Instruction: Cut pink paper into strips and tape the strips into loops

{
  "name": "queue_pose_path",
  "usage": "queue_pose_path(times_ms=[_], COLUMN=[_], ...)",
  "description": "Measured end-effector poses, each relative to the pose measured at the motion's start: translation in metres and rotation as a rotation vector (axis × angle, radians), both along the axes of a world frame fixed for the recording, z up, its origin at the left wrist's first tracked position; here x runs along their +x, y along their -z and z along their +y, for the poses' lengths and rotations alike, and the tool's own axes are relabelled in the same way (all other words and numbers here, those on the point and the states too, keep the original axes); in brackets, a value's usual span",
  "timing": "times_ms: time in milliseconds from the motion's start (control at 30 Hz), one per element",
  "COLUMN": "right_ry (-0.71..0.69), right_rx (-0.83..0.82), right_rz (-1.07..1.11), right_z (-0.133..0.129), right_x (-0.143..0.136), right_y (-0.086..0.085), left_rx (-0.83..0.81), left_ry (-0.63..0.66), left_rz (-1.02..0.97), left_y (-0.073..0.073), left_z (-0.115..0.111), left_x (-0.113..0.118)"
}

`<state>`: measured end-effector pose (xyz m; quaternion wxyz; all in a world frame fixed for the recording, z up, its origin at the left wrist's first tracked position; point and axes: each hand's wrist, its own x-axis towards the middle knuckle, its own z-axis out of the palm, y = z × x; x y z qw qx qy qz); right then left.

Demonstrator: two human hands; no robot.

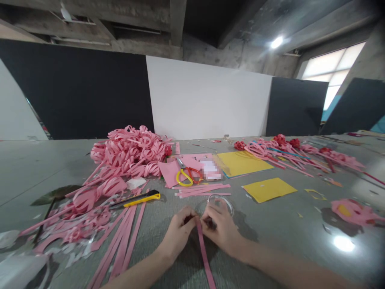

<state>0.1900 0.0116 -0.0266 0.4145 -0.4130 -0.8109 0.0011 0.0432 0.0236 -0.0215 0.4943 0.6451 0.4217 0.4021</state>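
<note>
A long pink paper strip (205, 255) runs from between my hands down to the bottom edge of the head view. My left hand (180, 230) pinches its upper end from the left, fingers closed. On the other side, my right hand (221, 226) has its fingers pressed together at the same end. The two hands nearly touch. Just behind my right hand lies a clear roll of tape (230, 204), partly covered by it. Short pink strips (204, 188) lie beyond the hands, and longer pink strips (122, 245) spread out to the left.
Scissors with yellow and red handles (185, 178) rest on pink paper. A yellow utility knife (141, 198) lies left, before a big heap of pink paper loops (132, 150). Yellow sheets (269, 190) and pink paper flowers (355, 212) are on the right. White scraps lie at left.
</note>
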Motion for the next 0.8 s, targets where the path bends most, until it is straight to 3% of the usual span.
queue_pose_path(times_ms=[200, 367, 633, 800], right_ry=[-0.027, -0.028, -0.060, -0.030], right_rx=[-0.021, -0.093, -0.340, -0.391], right_rz=[0.001, 0.062, 0.112, 0.255], right_z=[-0.0055, -0.0063, -0.0027, 0.0015], right_x=[0.0023, 0.0023, 0.0026, 0.0045], right_y=[-0.0036, -0.0024, 0.0024, 0.0019], left_rx=[-0.076, -0.067, -0.085, -0.218], left_ry=[-0.099, -0.108, -0.099, -0.099], left_rz=[-0.080, -0.102, -0.126, -0.317], left_y=[0.0016, 0.0038, 0.0044, -0.0043], left_z=[0.0050, 0.0059, 0.0070, 0.0030], left_x=[-0.0017, -0.0013, -0.0024, -0.0006])
